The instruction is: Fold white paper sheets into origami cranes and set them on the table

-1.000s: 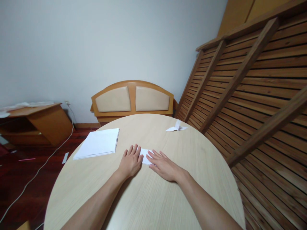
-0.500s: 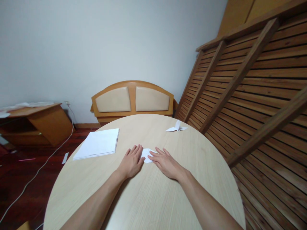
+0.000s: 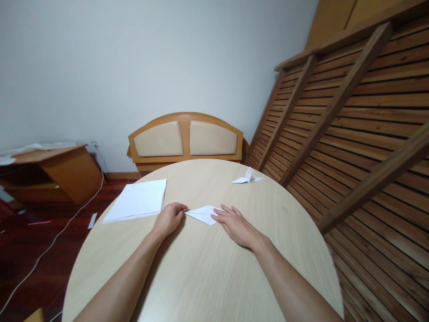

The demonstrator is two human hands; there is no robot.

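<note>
A small white folded paper [image 3: 203,213] lies on the round table [image 3: 201,277], long and pointed at its left end, with a crease running along it. My left hand [image 3: 172,218] is closed at that left tip, its thumb and fingers pinching the point. Across the right part of the paper rests my right hand [image 3: 233,223], fingers stretched out and lying flat, hiding that end. Farther back on the right stands a folded white paper figure [image 3: 248,177] with an upright point and two spread flaps. Neither hand touches it.
A stack of white paper sheets [image 3: 137,201] lies at the table's left. Behind the table stands a padded headboard [image 3: 186,134]. A slatted wooden frame [image 3: 348,120] leans at the right. A brown cabinet [image 3: 73,174] and a white cable [image 3: 53,239] are on the left.
My left hand has moved left, from lying flat beside the paper to pinching its tip. More of the paper's pointed left side now shows. My right hand has hardly moved.
</note>
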